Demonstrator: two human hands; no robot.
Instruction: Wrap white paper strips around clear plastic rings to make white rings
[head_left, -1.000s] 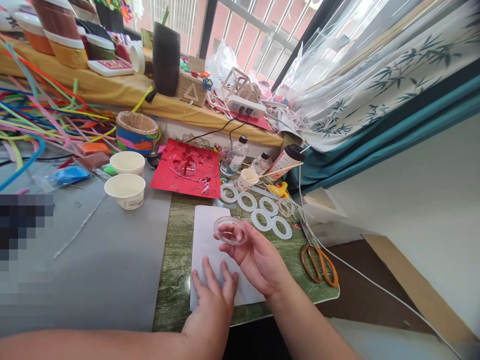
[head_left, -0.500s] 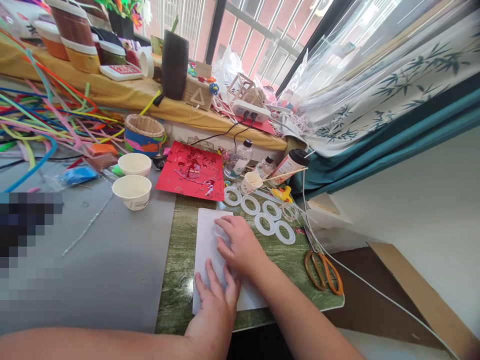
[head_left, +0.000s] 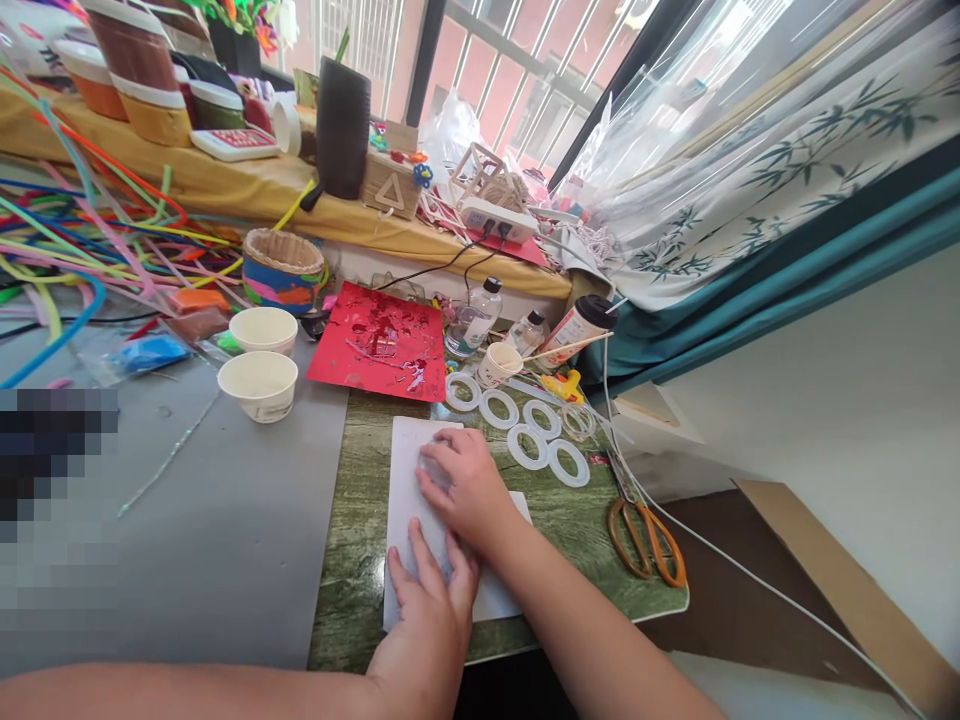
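Note:
White paper (head_left: 401, 500) lies on the green wood-patterned tabletop in front of me. My left hand (head_left: 431, 585) rests flat on its lower part, fingers spread. Just above and to the right, my right hand (head_left: 469, 485) bends its fingers over a small clear, see-through piece (head_left: 433, 462) on the upper part of the sheet. Those fingers cover much of the piece, so its full shape is hidden. Translucent rings (head_left: 528, 447) lie in a group to the right of the paper.
Orange-handled scissors (head_left: 646, 540) lie at the right edge. Behind are a red glitter-strewn sheet (head_left: 337, 350), a paper cup with a stick (head_left: 499, 366), clear bottles (head_left: 472, 325) and a yellow glue gun (head_left: 562, 386). Two white bowls (head_left: 259, 385) stand on the grey mat (head_left: 225, 560).
My right hand has shifted slightly, its fingers more curled over the clear piece, and a paper corner shows beside its wrist. My left hand stays flat. The view has moved a little.

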